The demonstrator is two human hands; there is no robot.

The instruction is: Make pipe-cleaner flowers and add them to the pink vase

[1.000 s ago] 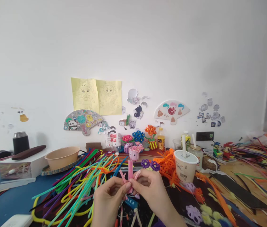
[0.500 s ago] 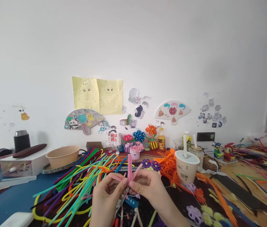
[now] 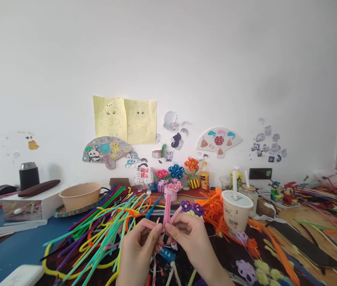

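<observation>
Several pink pipe cleaners (image 3: 167, 208) are bunched between my two hands; some stand upright and others stick out to the left and right. My left hand (image 3: 141, 246) pinches their lower part between thumb and fingers. On the other side, my right hand (image 3: 188, 236) pinches the same bunch, its thumb near the left thumb. The place where the strands meet is partly hidden by the fingertips. Below the hands lies a blue object (image 3: 167, 254) with pale writing. Just behind them is a pink striped pot (image 3: 170, 194) with pink flowers.
Loose coloured pipe cleaners (image 3: 105, 234) spread to the left, beside a tan bowl (image 3: 80, 196). A lidded paper cup (image 3: 236, 212) with a straw and an orange pile (image 3: 213, 206) stand to the right. Purple flowers (image 3: 192, 208) lie behind my right hand.
The upright pink strands now lean slightly to the right. Both hands have shifted a little to the right in the view and still pinch the bunch.
</observation>
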